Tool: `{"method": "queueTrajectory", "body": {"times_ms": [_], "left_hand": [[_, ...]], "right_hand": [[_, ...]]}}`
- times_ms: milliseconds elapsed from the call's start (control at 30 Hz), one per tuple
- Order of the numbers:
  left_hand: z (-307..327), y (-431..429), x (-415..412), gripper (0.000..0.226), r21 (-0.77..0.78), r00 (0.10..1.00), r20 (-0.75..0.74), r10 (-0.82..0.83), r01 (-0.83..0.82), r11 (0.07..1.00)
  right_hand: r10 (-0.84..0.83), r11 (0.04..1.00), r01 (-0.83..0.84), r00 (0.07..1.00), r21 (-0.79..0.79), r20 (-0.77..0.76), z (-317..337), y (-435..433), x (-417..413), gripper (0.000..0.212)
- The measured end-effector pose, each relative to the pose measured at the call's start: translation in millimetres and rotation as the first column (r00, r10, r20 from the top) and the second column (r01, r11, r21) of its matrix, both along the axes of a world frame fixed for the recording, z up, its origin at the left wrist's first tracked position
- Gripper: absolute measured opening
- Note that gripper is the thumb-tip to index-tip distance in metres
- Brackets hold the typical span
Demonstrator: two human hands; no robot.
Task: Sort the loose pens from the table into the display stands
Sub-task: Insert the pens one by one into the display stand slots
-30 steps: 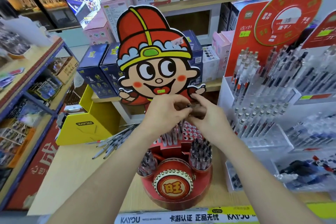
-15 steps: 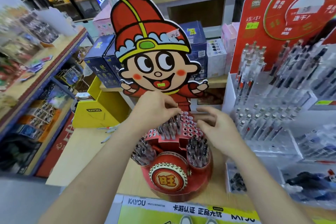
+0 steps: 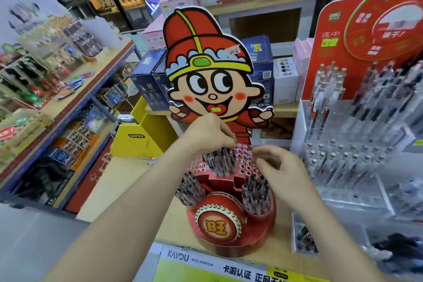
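A red cardboard display stand (image 3: 219,229) with a cartoon cut-out (image 3: 210,80) stands on the wooden table (image 3: 128,185). Its perforated top (image 3: 246,162) holds a cluster of pens (image 3: 219,162), and two side cups (image 3: 190,188) (image 3: 256,192) are full of pens. My left hand (image 3: 210,135) reaches down over the cluster, fingertips pinching the top of a pen there. My right hand (image 3: 279,167) hovers over the right side of the holes, fingers loosely curled and nothing visible in them. A couple of loose pens (image 3: 148,158) lie on the table to the left.
A clear acrylic stand (image 3: 354,155) full of pens rises at the right under a red sign (image 3: 384,25). A yellow box (image 3: 137,139) sits behind the loose pens. Merchandise shelves (image 3: 75,89) run along the left; boxes (image 3: 258,71) stand behind.
Both hands held a pen together above the stand a second ago. The left hand has since dropped to the hole grid, and the right hand has let go and moved right.
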State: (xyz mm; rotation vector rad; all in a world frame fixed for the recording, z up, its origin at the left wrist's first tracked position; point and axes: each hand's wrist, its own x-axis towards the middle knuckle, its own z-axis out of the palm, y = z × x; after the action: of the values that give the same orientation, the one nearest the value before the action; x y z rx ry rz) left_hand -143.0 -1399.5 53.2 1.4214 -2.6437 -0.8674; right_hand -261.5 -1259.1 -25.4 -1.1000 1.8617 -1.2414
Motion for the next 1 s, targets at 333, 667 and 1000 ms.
{"method": "queueTrajectory", "body": {"times_ms": [333, 667, 1000], "left_hand": [[-18, -8, 22, 0.037, 0.048, 0.980, -0.198, 0.022, -0.012, 0.999], [-78, -92, 217, 0.030, -0.048, 0.921, -0.220, 0.323, -0.341, 0.939], [-204, -162, 228, 0.061, -0.170, 0.902, 0.276, -0.332, 0.385, 0.907]], "right_hand": [[-0.092, 0.992, 0.095, 0.995, -0.088, 0.041, 30, -10, 21, 0.025], [-0.068, 0.977, 0.062, 0.997, -0.204, -0.023, 72, -56, 117, 0.031], [0.023, 0.991, -0.016, 0.998, 0.130, -0.054, -3, -151, 271, 0.040]]}}
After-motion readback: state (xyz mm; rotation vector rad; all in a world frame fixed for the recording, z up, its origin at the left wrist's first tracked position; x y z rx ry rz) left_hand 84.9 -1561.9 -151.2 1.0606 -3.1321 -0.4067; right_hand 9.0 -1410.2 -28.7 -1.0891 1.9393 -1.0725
